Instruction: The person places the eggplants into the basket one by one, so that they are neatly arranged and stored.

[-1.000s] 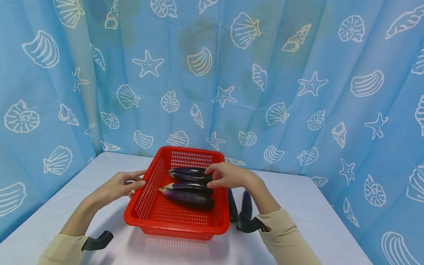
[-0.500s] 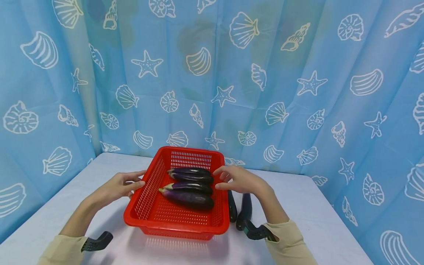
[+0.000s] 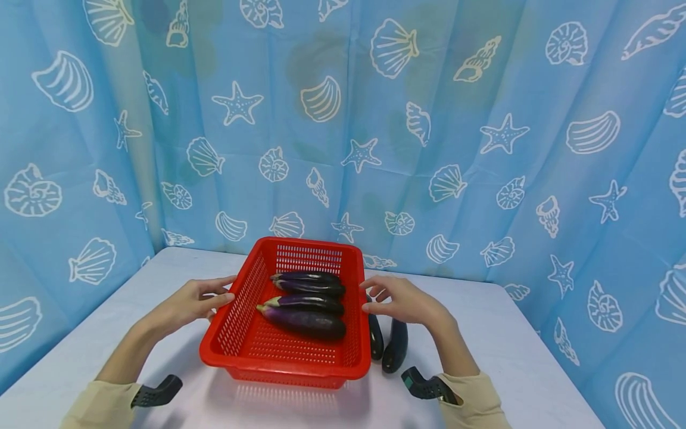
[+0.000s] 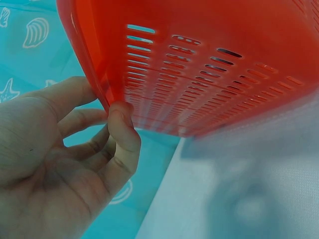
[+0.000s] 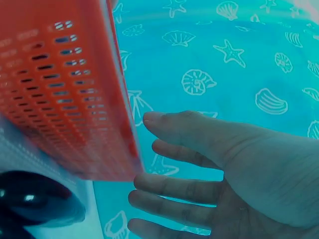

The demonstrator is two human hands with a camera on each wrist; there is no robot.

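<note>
A red plastic basket (image 3: pixel 284 361) with slotted walls stands in the middle of the head view. Several dark purple eggplants (image 3: pixel 305 322) lie side by side in it, stems to the left. My left hand (image 3: pixel 189 307) pinches the basket's left rim, thumb on the near side of the lip in the left wrist view. Beside the right rim, my right hand (image 3: pixel 403 299) is held with fingers spread and nothing in it; its fingertips are right at the rim. In the right wrist view a gap shows between thumb and basket wall.
Two more eggplants (image 3: pixel 395 347) lie on the white table (image 3: pixel 482 357) just right of the basket, partly below my right hand. A blue curtain (image 3: pixel 321 149) with white shell prints hangs behind and at both sides of the table.
My right hand has moved right, from over the eggplants inside the basket to its right rim, with nothing in it. My left hand and the basket have stayed in place.
</note>
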